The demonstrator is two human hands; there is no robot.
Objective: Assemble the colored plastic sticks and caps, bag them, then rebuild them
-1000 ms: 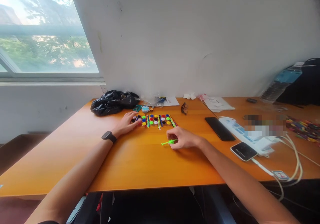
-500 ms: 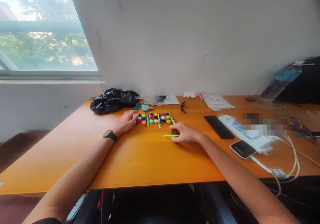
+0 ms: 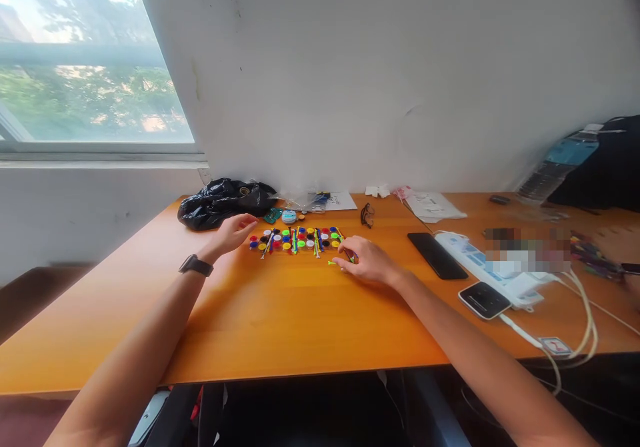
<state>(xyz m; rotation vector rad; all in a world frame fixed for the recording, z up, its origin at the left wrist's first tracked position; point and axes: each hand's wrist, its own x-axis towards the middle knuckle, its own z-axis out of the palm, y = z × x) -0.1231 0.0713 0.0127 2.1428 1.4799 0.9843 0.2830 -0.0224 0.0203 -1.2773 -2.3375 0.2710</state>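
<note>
On the table (image 3: 280, 314) lie small round discs (image 3: 286, 246) in rows, in red, blue, yellow, white, black and green. Thin coloured plastic sticks (image 3: 317, 244) lie in bundles between and across them. My left hand (image 3: 233, 234) is just left of the rows, fingers stretched out and holding nothing. At the right end of the rows is my right hand (image 3: 369, 259), thumb and fingers curled round a light green plastic stick (image 3: 333, 262). Only the forked tip of that stick shows beyond the thumb. A few other sticks show between the fingers.
Behind the rows sit a black plastic bag (image 3: 220, 204), a small round tin (image 3: 289, 216) and glasses (image 3: 367, 215). To the right are a black phone (image 3: 437, 256), a white power strip (image 3: 455, 247) with cables and a bottle (image 3: 557, 164). Another person's hand (image 3: 623, 244) is at far right.
My left hand has drawn back left from the rows, uncovering the left-end discs. My right hand has moved slightly up and away toward the right-end sticks with the green stick.
</note>
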